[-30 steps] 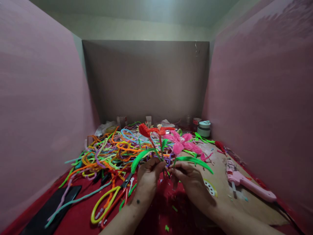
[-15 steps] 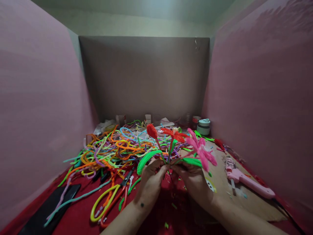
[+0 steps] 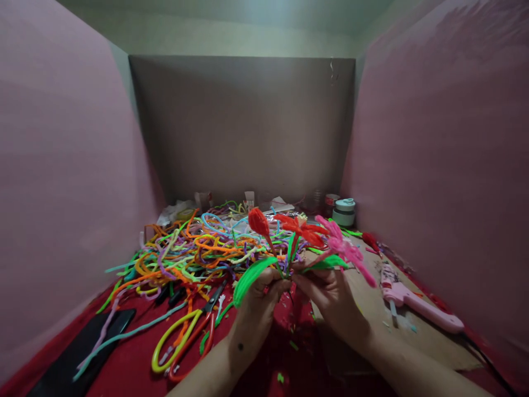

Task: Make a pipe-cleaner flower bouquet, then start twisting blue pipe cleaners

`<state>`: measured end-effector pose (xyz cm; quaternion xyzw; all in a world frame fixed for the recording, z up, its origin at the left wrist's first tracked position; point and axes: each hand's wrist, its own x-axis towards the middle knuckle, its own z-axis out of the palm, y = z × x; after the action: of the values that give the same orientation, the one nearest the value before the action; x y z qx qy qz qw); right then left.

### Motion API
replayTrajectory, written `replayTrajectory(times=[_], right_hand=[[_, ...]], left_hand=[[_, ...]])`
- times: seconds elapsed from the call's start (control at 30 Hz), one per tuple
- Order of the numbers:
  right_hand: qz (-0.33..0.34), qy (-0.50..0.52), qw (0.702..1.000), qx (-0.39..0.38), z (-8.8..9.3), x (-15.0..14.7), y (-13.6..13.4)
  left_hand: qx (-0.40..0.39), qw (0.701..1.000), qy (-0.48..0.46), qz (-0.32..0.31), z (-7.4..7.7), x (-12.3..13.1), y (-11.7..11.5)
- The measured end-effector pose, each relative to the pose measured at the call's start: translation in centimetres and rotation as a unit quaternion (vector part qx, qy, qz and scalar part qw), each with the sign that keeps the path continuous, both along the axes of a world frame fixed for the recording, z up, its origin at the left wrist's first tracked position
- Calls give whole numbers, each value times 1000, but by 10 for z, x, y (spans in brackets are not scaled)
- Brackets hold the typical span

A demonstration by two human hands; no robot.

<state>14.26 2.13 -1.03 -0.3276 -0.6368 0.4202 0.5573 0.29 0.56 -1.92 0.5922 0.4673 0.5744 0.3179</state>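
Both hands meet at the stems of a small bunch of pipe-cleaner flowers above a red cloth [image 3: 136,364]. My left hand [image 3: 257,309] is closed round the stems, where a long green leaf [image 3: 250,275] curls out to the left. My right hand [image 3: 330,298] pinches the stems from the right. From the bunch rise a red bud [image 3: 258,221], an open red flower [image 3: 303,229] and a pink flower [image 3: 345,249] that leans right.
A heap of coloured pipe cleaners [image 3: 194,248] lies behind my left hand. Scissors with yellow and red handles [image 3: 182,342] and a black phone [image 3: 82,358] lie at the left. A pink glue gun [image 3: 417,306] rests on cardboard [image 3: 413,342]. Small jars [image 3: 344,212] stand at the back.
The bunch has turned in my hands: the pink flower has swung from the middle out to the right and lower. Both hands have stayed on the stems.
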Motion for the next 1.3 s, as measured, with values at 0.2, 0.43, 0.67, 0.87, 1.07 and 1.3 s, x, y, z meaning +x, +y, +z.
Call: replayTrajectory(times=[0.2,0.43,0.67,0.87,1.07,1.3], right_hand=[[-13,-5,998,-69,-5,-5,7],[9,66,993,-98,-10,-9,5],[37,117,987,-108,-11,-11,5],[53,100,986,-126,-6,-12,3],[53,98,984,-136,0,-11,0],[55,97,986,-124,2,-11,-1]], left_hand=[[0,1000,23,-19,4,7,-2],[-6,999,32,-11,3,10,-4],[14,997,69,18,0,9,-5],[86,988,123,-22,-20,0,0],[118,984,134,-12,-25,-2,1],[173,966,191,-2,-23,-4,1]])
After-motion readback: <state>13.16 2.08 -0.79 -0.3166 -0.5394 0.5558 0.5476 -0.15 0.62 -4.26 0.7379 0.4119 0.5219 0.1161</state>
